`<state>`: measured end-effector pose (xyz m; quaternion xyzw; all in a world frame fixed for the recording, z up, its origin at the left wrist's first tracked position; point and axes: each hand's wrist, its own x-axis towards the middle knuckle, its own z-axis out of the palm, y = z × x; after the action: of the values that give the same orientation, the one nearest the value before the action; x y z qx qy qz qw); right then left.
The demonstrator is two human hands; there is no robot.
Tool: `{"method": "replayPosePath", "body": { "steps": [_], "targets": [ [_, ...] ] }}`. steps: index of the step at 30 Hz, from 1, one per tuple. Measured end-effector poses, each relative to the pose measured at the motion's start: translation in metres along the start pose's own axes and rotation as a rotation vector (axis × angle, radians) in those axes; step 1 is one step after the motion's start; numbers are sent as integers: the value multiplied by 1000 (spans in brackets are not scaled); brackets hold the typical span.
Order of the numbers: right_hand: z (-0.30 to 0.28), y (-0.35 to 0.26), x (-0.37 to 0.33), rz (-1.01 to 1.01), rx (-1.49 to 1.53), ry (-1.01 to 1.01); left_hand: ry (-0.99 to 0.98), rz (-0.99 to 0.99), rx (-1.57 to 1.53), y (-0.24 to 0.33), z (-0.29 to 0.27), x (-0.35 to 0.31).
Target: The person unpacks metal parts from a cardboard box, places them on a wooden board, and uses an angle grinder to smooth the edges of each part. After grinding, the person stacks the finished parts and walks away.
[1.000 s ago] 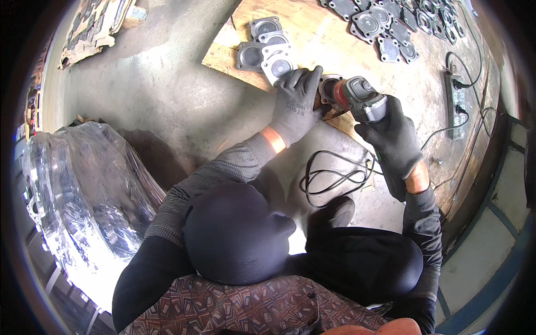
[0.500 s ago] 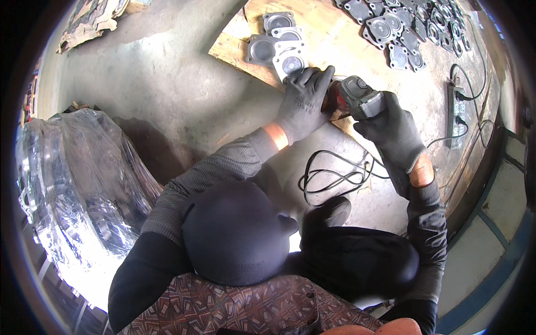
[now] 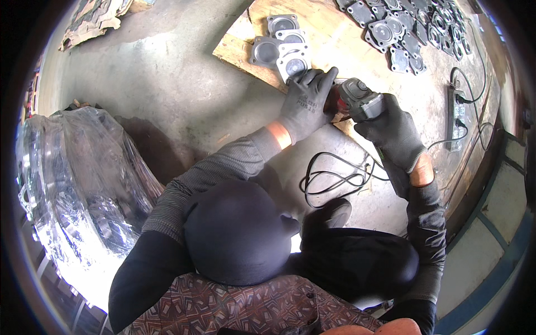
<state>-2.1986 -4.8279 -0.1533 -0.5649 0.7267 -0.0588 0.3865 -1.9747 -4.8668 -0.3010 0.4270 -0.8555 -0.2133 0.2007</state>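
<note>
An angle grinder (image 3: pixel 357 100) with a dark head and a red part is gripped in my gloved right hand (image 3: pixel 393 131), at the near edge of a wooden board (image 3: pixel 243 42). Beside the grinder head, my gloved left hand (image 3: pixel 306 106) is closed at the same edge, its fingers bent over the board side. Whatever it presses or holds there is hidden under the glove. Just beyond its fingertips lies a flanged metal plate (image 3: pixel 294 66), one of a small overlapping group with round centres and corner holes.
Many dark flanged plates (image 3: pixel 385 30) are heaped at the far right of the board. A power strip (image 3: pixel 455 120) with plugged cords lies at the right. A looped black cable (image 3: pixel 335 178) rests on the floor below my hands. Plastic-wrapped goods (image 3: pixel 84 184) stand at the left.
The whole view has shifted slightly. Both hands keep nearly the same place, and the grinder head is turned a little beside my left hand.
</note>
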Motion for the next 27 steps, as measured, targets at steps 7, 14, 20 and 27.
{"method": "replayPosePath", "body": {
  "steps": [7, 14, 20, 27],
  "targets": [
    [-9, 5, 4, 43, -25, 10, 4, 4, 25, 0, 1, -2],
    [-3, 3, 5, 3, -69, -18, 0, 32, 55, -2, 1, -2],
    [-8, 6, 6, -2, -74, 37, -53, 0, 104, 0, 1, -1],
    [-6, 8, 5, 20, -47, 0, -38, -9, 62, 1, -1, 0]
  ]
}}
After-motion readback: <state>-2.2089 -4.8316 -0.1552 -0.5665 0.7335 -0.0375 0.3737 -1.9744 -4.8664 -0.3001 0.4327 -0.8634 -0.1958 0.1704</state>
